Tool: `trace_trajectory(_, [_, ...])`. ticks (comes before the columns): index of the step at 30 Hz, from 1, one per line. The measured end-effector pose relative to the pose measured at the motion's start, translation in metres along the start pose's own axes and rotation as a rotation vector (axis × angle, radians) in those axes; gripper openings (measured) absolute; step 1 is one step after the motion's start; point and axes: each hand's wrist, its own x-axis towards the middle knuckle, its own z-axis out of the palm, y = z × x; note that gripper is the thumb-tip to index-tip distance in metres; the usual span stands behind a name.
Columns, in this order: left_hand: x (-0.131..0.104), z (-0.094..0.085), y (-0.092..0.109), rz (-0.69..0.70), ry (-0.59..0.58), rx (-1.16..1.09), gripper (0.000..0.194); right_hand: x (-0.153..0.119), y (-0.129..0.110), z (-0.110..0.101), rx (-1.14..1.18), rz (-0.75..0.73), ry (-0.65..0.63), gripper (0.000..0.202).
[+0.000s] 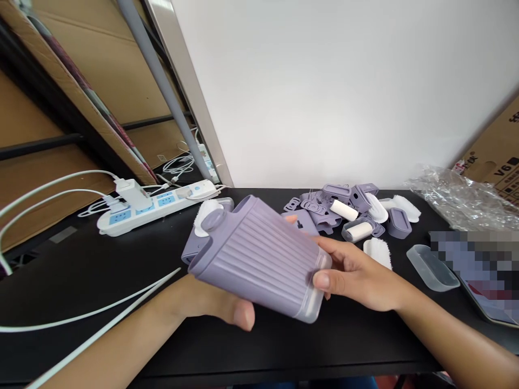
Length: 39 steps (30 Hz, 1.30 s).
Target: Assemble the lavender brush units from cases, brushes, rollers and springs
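Observation:
A purple ribbed flat case [263,259] is held tilted above the black table, with a clear cap [314,297] on its lower right end. My right hand [352,275] grips that capped end, thumb in front and fingers behind. Around the lower left side of the case wraps my left hand [227,308], its thumb along the lower edge and its fingers hidden behind. Partly covered by the case, another purple part [190,246] with a white fluffy pad [207,213] lies to the left.
A pile of purple parts [324,208], white rollers and white pads lies at the back. A clear tray [432,267], a tablet [482,281] and plastic wrap [466,200] are right. A power strip [162,202] and white cables are left; a white wall [324,97] stands behind.

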Motion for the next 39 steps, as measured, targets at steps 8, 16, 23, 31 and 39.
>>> trace_trajectory(8, [0.010, 0.002, 0.012, 0.117, 0.106, -0.253, 0.072, 0.002, 0.009, -0.005, -0.523, -0.167, 0.410, 0.045])
trace_trajectory(16, [0.023, -0.009, 0.021, 0.041, 0.358, -0.479, 0.077, 0.007, 0.020, -0.004, -1.244, -0.524, 0.519, 0.018])
trace_trajectory(23, [0.027, -0.019, 0.017, -0.089, 0.333, -0.607, 0.089, 0.061, 0.030, 0.038, -1.688, -0.615, 0.284, 0.034])
trace_trajectory(31, [0.034, -0.030, 0.011, -0.076, 0.405, -0.614, 0.089, 0.066, 0.042, 0.054, -1.642, -0.592, 0.125, 0.051])
trace_trajectory(39, [0.033, -0.028, 0.007, -0.031, 0.414, -0.622, 0.079, 0.053, 0.034, 0.056, -1.591, -0.742, 0.117, 0.045])
